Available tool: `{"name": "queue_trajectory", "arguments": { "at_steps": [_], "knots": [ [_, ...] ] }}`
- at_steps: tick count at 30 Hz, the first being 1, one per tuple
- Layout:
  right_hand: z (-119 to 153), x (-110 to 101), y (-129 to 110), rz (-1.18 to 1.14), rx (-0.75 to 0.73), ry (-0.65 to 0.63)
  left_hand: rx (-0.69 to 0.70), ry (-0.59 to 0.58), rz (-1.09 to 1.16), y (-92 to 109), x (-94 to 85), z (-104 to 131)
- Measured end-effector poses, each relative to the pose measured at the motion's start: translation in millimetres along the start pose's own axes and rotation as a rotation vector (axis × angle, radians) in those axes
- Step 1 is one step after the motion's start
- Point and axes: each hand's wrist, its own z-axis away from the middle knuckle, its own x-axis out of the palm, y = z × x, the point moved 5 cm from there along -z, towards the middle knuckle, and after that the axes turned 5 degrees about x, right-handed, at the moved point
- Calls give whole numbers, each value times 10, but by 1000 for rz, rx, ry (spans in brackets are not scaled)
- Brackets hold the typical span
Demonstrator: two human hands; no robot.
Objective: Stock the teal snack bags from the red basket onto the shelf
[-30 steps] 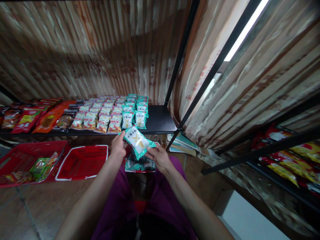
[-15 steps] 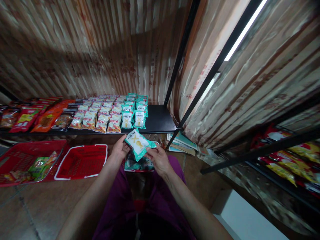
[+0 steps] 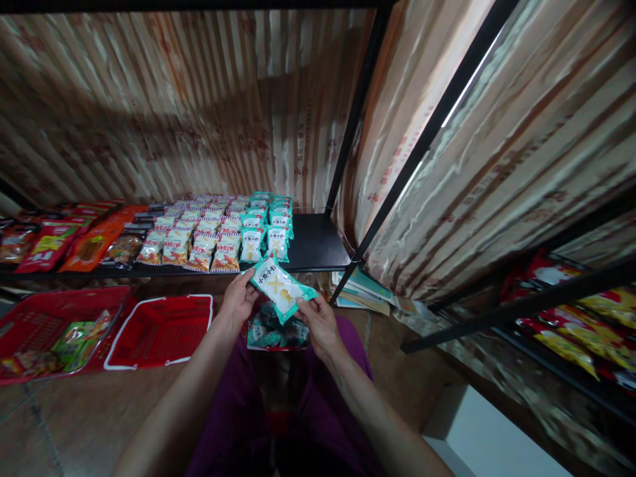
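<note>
Both hands hold one teal and white snack bag (image 3: 279, 289), tilted, just in front of the shelf edge. My left hand (image 3: 239, 298) grips its upper left corner, and my right hand (image 3: 318, 322) pinches the lower right end. Beneath the held bag, more teal bags (image 3: 268, 333) lie in a container between my knees; the hands and bag partly hide it. On the black shelf (image 3: 318, 244), teal bags (image 3: 277, 242) of the same kind stand in two columns. White and orange snack bags (image 3: 202, 250) stand in rows to their left.
Two red baskets stand on the floor at left: one with white handles (image 3: 161, 331), another (image 3: 30, 318) holding a few packets. Black shelf posts (image 3: 397, 192) slant at right. Books (image 3: 365, 291) lie beneath the shelf corner, and a white box (image 3: 497, 434) sits lower right.
The held bag has turned slightly and its printed front faces me more fully. Both hands keep their hold. The view has tilted up a little, so the shelf appears lower.
</note>
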Motion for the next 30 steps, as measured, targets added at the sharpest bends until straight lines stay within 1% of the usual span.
{"name": "queue_trajectory", "arguments": {
  "at_steps": [3,5,7,9,11,12,13,15,18,22,24,27,28,30],
  "knots": [
    [-35,-5,11,62,-92,-32,12,2,-55,5,3,34],
    [-30,-4,-33,186,-208,-44,35,8,-84,22,8,72],
    [17,10,-127,403,-396,-34,68,-14,-92,51,37,126],
    [114,63,-240,640,-649,-39,97,-76,-79,84,96,193],
    [234,140,-317,818,-902,-78,110,-148,-59,114,163,260],
    [287,172,-335,882,-1003,-99,110,-177,-52,125,191,288],
    [329,199,-342,935,-1082,-113,108,-201,-47,135,213,310],
    [379,236,-330,1025,-1175,-132,107,-237,-46,147,244,338],
    [400,261,-282,1091,-1219,-161,134,-243,-56,156,261,346],
    [400,256,-226,1109,-1225,-157,163,-161,-61,142,255,318],
    [394,243,-199,1116,-1201,-150,162,-114,-56,131,256,297],
    [364,197,-139,1105,-1092,-150,151,-57,-50,129,259,263],
    [348,163,-124,1069,-1040,-129,148,-43,-46,133,260,253],
    [292,52,-99,916,-886,-33,143,-22,-38,141,258,232]
  ]
}}
